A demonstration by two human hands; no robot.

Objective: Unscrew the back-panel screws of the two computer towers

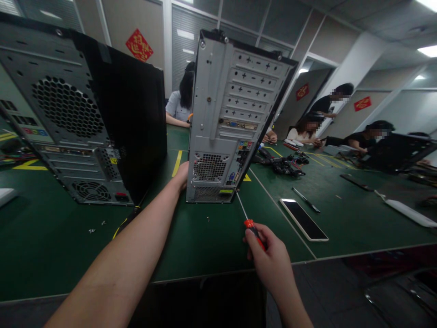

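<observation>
A desktop computer case (pixel 213 109) stands upright on the green table (pixel 191 246), its back panel with ports and slot covers facing me. My right hand (pixel 264 246) is closed around the red and black handle of a screwdriver (pixel 250 223). The screwdriver's shaft points up to the lower right corner of the back panel, where its tip is at a small screw (pixel 238 189). My left hand (pixel 184 175) reaches along the left side of the case. Its fingers are hidden behind the case, so their grip does not show.
A second computer case (pixel 136 123) stands at left, with a black and yellow tool handle (pixel 126 221) by its base. Loose screws (pixel 92 231) lie in front. At right are a phone (pixel 303 219), a pen (pixel 306 200) and bundled cables (pixel 287 165). Several people sit or stand beyond.
</observation>
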